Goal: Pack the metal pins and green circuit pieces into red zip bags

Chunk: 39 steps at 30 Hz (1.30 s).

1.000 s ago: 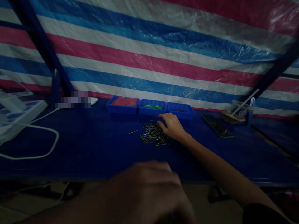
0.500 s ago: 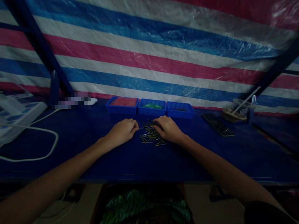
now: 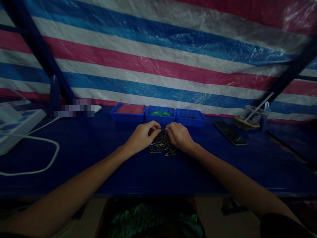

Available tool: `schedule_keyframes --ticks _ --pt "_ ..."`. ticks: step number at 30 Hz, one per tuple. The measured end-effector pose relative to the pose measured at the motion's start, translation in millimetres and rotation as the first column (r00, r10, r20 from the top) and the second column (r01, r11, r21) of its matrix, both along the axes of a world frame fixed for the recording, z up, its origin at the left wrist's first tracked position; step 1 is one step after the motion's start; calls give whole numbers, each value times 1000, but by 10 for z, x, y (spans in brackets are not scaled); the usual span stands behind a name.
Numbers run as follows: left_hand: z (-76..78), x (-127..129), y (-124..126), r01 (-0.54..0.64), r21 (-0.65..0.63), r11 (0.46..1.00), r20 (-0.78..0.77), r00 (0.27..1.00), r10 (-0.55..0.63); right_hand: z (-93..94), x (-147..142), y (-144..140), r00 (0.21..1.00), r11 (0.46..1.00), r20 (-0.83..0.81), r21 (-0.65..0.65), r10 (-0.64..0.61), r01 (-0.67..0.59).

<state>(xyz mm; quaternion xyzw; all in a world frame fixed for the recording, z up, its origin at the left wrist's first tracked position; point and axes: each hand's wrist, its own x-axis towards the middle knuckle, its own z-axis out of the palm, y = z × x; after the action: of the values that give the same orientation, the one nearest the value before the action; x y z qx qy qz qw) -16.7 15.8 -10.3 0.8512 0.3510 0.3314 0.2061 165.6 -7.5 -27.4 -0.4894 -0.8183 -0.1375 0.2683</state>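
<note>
My left hand is closed in a pinch on a thin metal pin. Facing it from the right, my right hand has its fingers pinched at the other end of that pin. The fingertips of both hands almost meet above a loose pile of thin, brass-coloured metal pins on the blue table. Part of the pile is hidden by my hands, and the pin's exact shape is too small and dark to make out.
Behind the pile, three blue bins stand in a row: one with red material, one with green pieces, one with small dark pieces. A phone and a plastic cup lie right; a white cable and power strip left.
My left hand has moved right, up to my right hand, so the pin now spans between their fingertips. My right hand stays over the pile. The view has shifted slightly.
</note>
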Motion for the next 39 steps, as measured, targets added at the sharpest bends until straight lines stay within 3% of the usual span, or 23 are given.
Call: schedule_keyframes --ticks 5,9,13,16,20,23,25,29,32,35,39 --pt "29 -5 -15 -14 83 996 -43 999 17 11 -24 -27 999 999 -17 -8 -42 42" --pt "39 17 -45 -55 114 992 -67 996 63 50 -54 -90 999 1000 30 -3 25 -25" --pt "25 -5 10 -26 92 995 -119 992 37 128 -17 -88 991 996 122 72 48 -57" --pt "-31 -103 164 18 132 991 -192 981 7 201 197 19 992 985 63 136 -113 103" --pt "-157 -259 379 21 190 981 -399 915 58 217 637 199 901 889 -61 145 -430 434" --pt "-222 -287 430 -6 141 990 -464 883 71 165 778 249 857 853 -49 87 -513 515" --pt "-229 -258 410 -27 134 991 -460 883 87 130 702 227 888 886 -39 53 -459 460" --pt "-160 -151 297 -10 118 993 -356 933 51 98 300 76 983 984 -24 12 -179 180" --pt "-70 -73 179 47 114 992 -248 969 -18 96 39 -63 999 1000 42 7 7 -7" --pt "0 -25 79 30 137 990 -172 985 -6 102 -63 -149 991 996 114 52 67 -73" --pt "32 -10 19 -42 146 988 -125 990 60 112 -56 -166 993 990 101 123 54 -67"
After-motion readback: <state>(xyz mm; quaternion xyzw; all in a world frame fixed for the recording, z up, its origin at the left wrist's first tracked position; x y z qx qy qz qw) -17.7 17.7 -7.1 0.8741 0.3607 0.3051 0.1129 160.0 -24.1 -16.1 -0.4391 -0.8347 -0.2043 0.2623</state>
